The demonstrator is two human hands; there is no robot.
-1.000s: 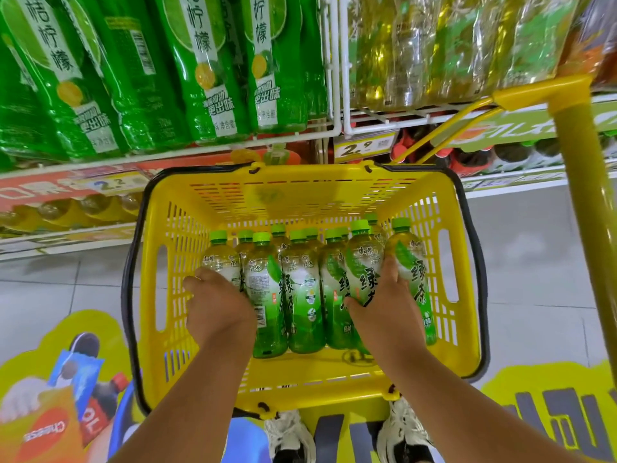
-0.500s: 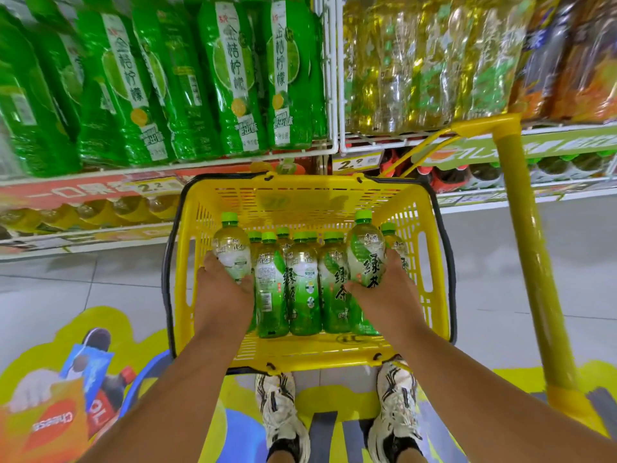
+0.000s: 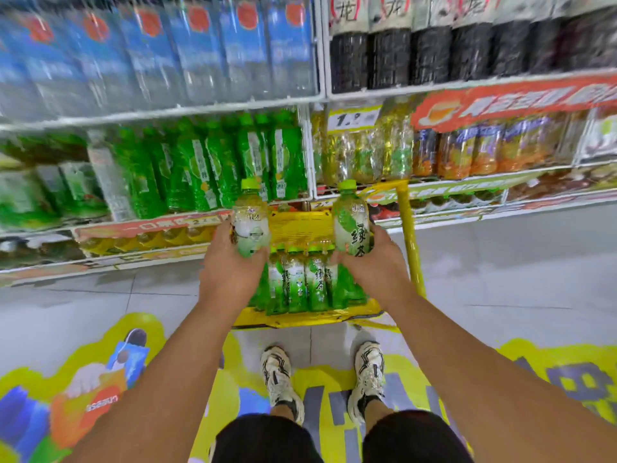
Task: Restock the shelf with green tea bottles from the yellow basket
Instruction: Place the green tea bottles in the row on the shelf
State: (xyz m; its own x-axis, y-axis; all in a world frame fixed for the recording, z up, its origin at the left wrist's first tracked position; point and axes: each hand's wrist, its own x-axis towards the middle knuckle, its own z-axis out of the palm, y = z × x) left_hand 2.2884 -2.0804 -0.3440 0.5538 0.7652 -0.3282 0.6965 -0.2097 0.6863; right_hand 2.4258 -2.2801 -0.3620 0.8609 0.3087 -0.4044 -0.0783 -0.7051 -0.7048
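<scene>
Left hand [image 3: 230,269]: fingers curled round one green tea bottle [image 3: 251,225], held upright above the left side of the yellow basket [image 3: 300,223], cap up, label turned partly away. Right hand [image 3: 374,265]: clamped round a second green tea bottle [image 3: 352,222], likewise upright, label characters facing the camera, above the basket's right side. Basket: on the floor in front of the person's feet, between the two forearms; a row of remaining bottles [image 3: 302,279] stands inside it, green caps up, packed side by side. Yellow handle post [image 3: 409,235]: rises just right of the basket. Shelf [image 3: 207,162]: behind the basket, stocked with green-labelled bottles on the left bay and yellow-tinted bottles on the right; blue-labelled and dark bottles on the tier above, blurred. White sneakers [image 3: 278,375]: on a printed floor graphic.
</scene>
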